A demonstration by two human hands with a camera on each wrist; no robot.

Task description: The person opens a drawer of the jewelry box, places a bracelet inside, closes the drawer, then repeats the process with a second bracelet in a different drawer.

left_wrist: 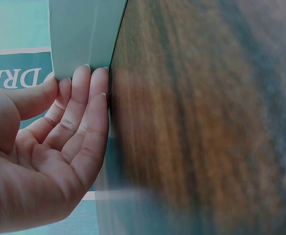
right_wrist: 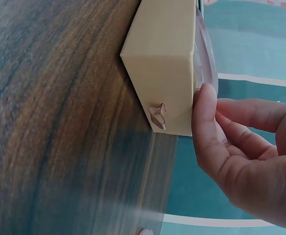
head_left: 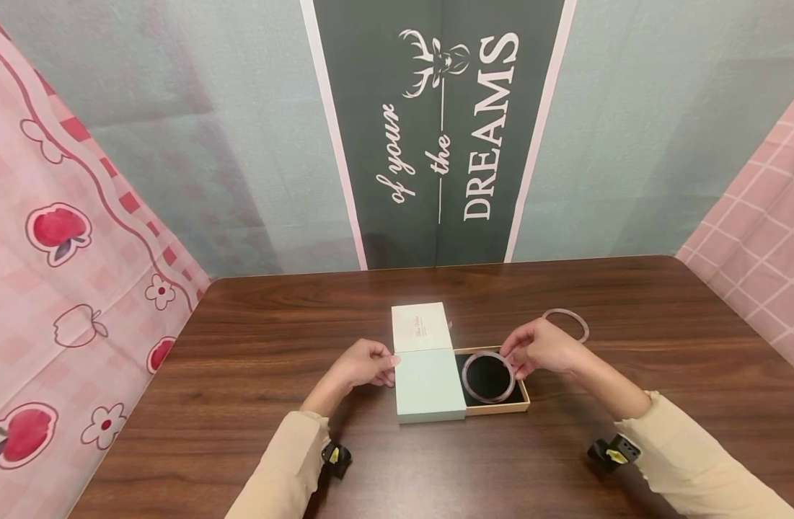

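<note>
A pale mint gift box lies on the table with its cream flap folded back. Out of its right side extends a drawer with a black lining. My left hand holds the box at its left edge, thumb on the top edge and fingertips against the side. Between thumb and fingers my right hand pinches a translucent pale purple bangle, tilted over the drawer. In the right wrist view, the bangle is at the drawer's rim, and a small ribbon tab shows on the drawer's end.
A second bangle lies on the brown wooden table, behind my right hand and partly hidden by it. A grey-green cloth with printed words hangs along the back. Pink patterned cloths hang at both sides.
</note>
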